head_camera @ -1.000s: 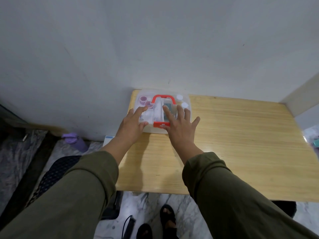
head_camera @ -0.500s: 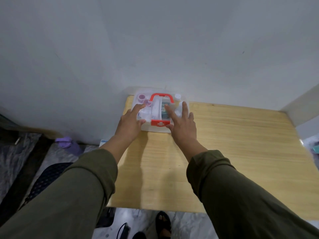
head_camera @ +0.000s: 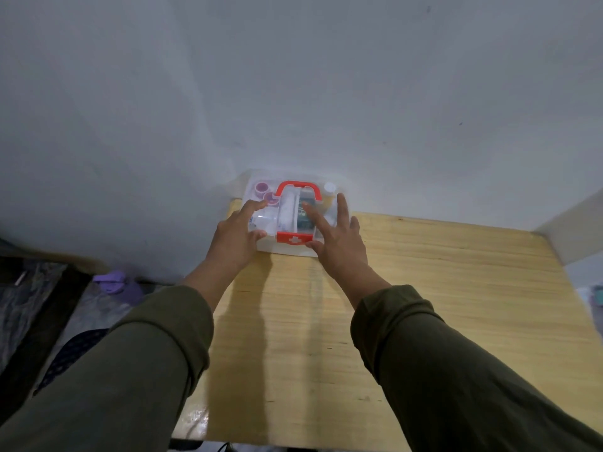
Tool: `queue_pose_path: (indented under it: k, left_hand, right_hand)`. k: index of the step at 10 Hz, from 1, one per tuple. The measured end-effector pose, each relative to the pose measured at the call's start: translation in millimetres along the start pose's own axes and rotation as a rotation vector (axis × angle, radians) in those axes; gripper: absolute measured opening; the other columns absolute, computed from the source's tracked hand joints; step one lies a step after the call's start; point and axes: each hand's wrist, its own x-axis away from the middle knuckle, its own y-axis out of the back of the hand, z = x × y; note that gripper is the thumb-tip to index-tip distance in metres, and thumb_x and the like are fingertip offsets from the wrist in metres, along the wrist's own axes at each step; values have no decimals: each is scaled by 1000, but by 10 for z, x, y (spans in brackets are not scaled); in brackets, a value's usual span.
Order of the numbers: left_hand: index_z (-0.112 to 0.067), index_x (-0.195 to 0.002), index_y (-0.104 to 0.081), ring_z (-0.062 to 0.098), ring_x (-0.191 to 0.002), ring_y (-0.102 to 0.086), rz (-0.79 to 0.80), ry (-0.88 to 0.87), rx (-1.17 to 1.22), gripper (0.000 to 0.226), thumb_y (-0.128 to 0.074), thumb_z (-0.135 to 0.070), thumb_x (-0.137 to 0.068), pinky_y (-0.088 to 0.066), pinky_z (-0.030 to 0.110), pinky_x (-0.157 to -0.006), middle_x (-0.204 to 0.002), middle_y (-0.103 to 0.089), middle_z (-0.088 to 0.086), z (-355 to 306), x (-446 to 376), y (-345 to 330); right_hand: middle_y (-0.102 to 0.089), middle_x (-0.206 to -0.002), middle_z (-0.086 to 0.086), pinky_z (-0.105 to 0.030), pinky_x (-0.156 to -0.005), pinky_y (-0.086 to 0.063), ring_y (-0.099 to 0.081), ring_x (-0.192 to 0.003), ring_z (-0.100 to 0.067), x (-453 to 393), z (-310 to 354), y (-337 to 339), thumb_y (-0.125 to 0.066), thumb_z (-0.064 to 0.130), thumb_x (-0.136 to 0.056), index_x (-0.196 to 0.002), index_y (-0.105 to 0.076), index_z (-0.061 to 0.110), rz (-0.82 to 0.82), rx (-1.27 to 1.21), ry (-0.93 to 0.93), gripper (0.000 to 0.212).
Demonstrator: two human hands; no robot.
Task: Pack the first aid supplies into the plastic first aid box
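Observation:
The clear plastic first aid box with a red handle and a red latch with a white cross sits closed at the table's far left corner, against the wall. Through its lid I see purple-capped jars, a white roll and a dark packet. My left hand rests on the box's left side, fingers on the lid and thumb at the front. My right hand lies on the right side with fingers spread straight over the lid.
The wooden table stretches to the right and toward me. A grey wall stands directly behind the box. On the floor at left lie a purple bottle and dark fabric.
Both hands have pushed the box away from me, up to the wall at the table's far corner. The hands stay flat on its lid.

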Motion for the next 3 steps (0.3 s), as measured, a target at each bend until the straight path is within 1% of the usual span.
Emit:
queue_pose_path:
  k: [1, 2, 3]
  left_hand:
    - [-31, -139, -35, 32, -125, -47, 14, -7, 8, 55, -58, -15, -91, -42, 38, -100, -138, -49, 13, -13, 32, -8]
    - [-39, -145, -21, 34, -130, -41, 32, 17, -28, 65, -57, -25, -92, -40, 44, -102, -145, -40, 11, 33, 35, -36]
    - [-41, -147, -8, 33, -137, -33, 1, 40, -3, 76, -58, -30, -91, -37, 46, -105, -154, -25, 9, 47, 217, -54]
  right_hand:
    - [11, -158, -9, -50, -109, -34, -18, -139, -43, 15, 18, 12, -56, 43, -90, -144, -5, 47, 41, 47, -1, 74]
    - [16, -158, -11, -57, -115, -15, 3, -143, -49, 35, 47, 129, -56, 47, -88, -144, 4, 47, 100, 54, -40, 82]
    - [12, -158, -13, -55, -116, -13, 5, -144, -45, 238, 93, 225, -53, 46, -90, -145, 7, 46, 4, -24, -83, 80]
